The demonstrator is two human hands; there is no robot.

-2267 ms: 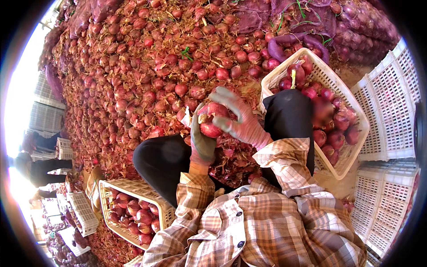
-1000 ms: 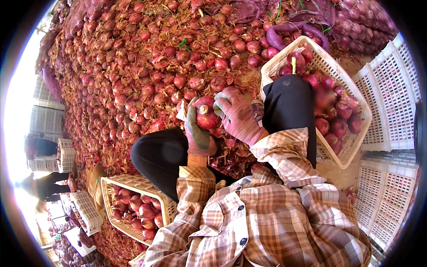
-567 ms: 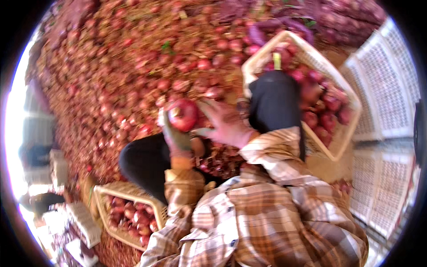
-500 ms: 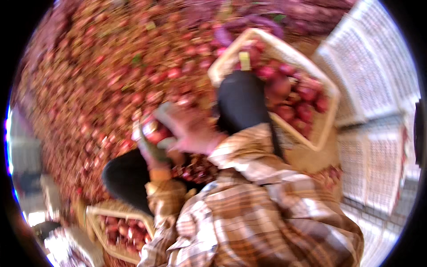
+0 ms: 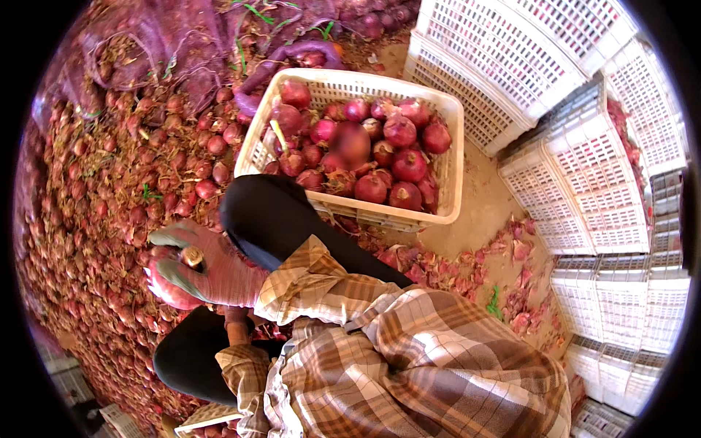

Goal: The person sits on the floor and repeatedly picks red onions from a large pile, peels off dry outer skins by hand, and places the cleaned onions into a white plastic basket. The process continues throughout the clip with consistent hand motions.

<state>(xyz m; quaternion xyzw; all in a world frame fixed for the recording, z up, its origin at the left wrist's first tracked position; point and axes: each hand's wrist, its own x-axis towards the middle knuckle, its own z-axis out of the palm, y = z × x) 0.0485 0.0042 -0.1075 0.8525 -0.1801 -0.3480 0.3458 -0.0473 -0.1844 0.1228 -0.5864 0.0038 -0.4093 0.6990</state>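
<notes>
My right hand [image 5: 230,266], in a pink glove with grey-green fingers, is closed around a red onion [image 5: 171,285] in front of my left knee. A tan cut-looking end of an onion [image 5: 192,257] shows between the thumb and fingers. My left hand [image 5: 236,315] lies mostly beneath the right one; only its wrist side shows, and its fingers are hidden. Beyond my right knee stands a cream plastic crate [image 5: 458,164] holding several red onions [image 5: 400,131]. A wide heap of red onions [image 5: 109,241] with dry skins spreads at the left.
White slatted crates [image 5: 577,182] are stacked along the right. Purple net sacking [image 5: 157,40] lies at the far left, with a purple roll [image 5: 255,80] beside the cream crate. Loose onion skins [image 5: 518,255] litter the floor. Another crate [image 5: 208,417] sits at the lower left.
The view has swung, so the cream crate now appears further left and more stacked crates show. My hands have come closer together, the right now covering most of the left.
</notes>
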